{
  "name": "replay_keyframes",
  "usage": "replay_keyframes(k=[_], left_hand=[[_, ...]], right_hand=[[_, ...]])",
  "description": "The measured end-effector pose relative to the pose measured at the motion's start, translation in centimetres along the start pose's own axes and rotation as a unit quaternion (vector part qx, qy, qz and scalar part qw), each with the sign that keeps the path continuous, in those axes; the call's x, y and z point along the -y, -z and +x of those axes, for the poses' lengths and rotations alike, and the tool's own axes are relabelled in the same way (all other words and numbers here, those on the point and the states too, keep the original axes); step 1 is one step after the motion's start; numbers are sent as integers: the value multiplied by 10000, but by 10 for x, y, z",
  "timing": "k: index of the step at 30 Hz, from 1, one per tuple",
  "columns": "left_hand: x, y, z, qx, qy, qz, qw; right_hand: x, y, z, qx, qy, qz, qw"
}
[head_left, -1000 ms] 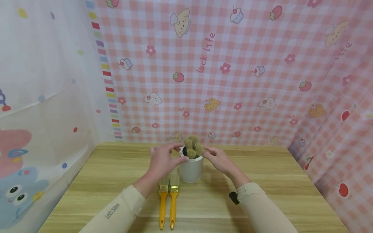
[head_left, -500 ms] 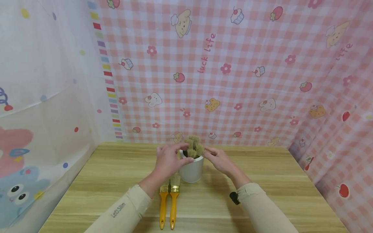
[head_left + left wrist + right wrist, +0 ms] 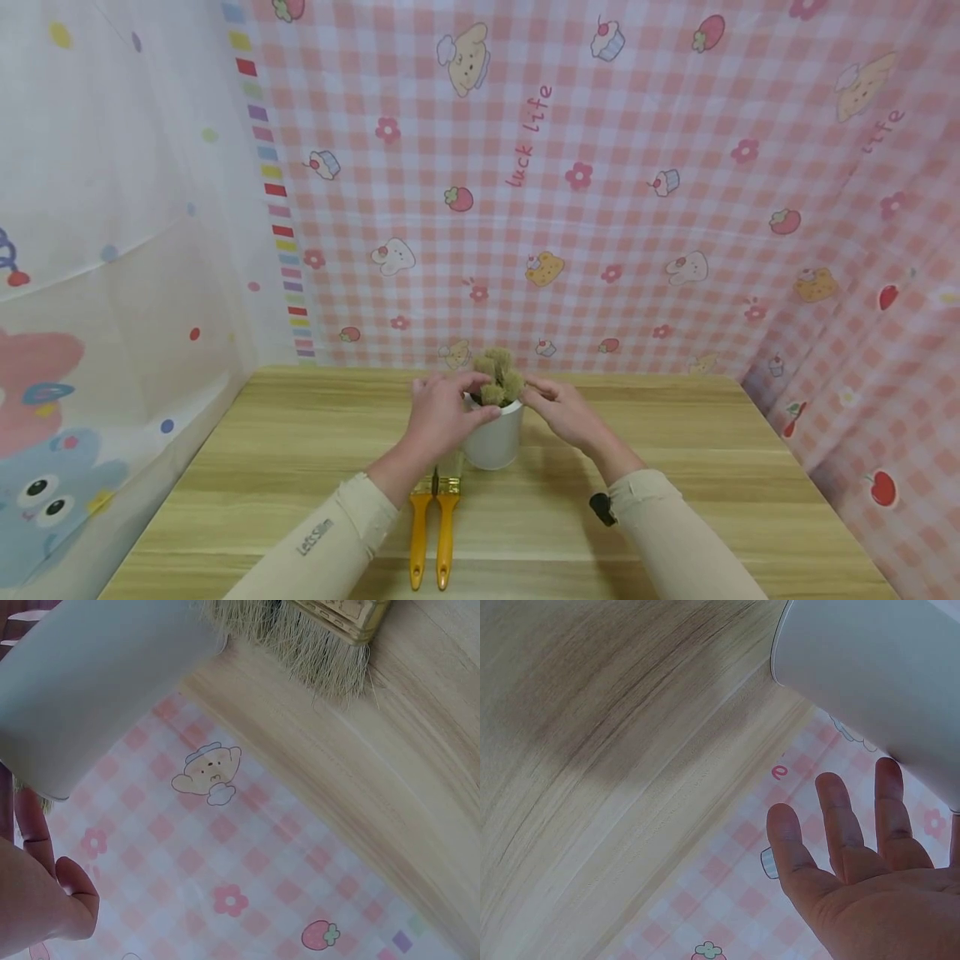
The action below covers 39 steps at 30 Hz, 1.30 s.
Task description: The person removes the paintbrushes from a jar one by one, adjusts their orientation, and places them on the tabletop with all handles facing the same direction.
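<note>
A white pot [image 3: 492, 437] stands on the table, holding a fuzzy, tan-green cactus-like plant [image 3: 497, 375] in dark filling. My left hand [image 3: 441, 408] is at the pot's left side, thumb at the front rim and index finger reaching over the rim beside the plant. From the right, my right hand [image 3: 562, 408] reaches to the rim. In the right wrist view its fingers [image 3: 845, 825] are spread and fairly straight, one fingertip against the pot wall [image 3: 885, 682]. The right thumb is hidden. In the left wrist view, two left-hand fingers [image 3: 37, 832] show bent near the rim.
Two paintbrushes with orange handles [image 3: 446, 533] lie side by side left of the pot, their bristles [image 3: 315, 656] partly behind the left arm. A pink checked cloth [image 3: 585, 208] hangs behind the wooden table [image 3: 675, 442], with patterned cloth at both sides.
My left hand has moved right, its thumb and index finger coming further over the pot's rim towards the plant. The right hand and the pot hold nearly the same place.
</note>
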State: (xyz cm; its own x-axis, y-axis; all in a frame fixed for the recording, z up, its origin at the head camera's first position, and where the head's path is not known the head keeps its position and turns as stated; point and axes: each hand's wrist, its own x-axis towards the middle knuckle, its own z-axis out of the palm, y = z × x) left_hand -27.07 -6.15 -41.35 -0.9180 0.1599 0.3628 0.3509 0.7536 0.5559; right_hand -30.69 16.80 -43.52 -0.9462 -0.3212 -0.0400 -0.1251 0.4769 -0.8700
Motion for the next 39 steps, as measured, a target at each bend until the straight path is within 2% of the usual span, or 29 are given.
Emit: replay_keyframes(k=[6,24,30,34,39], left_hand=[[1,-3,1,-57,7,-3,10000],[3,-6,7,-85,-113,-177,9997],[2,-3,10,-207,-209,-213,9993],[1,2,13,-295,-258,-396,9984],[0,10,16,-388,-92,-754,9964]], right_hand=[[0,0,0,38,106,-58,9999],[-3,0,0,33,80,129,9999],[-4,0,0,4,50,166,9999],[-4,0,0,45,61,189,9998],[-3,-1,0,93,40,161,9998]])
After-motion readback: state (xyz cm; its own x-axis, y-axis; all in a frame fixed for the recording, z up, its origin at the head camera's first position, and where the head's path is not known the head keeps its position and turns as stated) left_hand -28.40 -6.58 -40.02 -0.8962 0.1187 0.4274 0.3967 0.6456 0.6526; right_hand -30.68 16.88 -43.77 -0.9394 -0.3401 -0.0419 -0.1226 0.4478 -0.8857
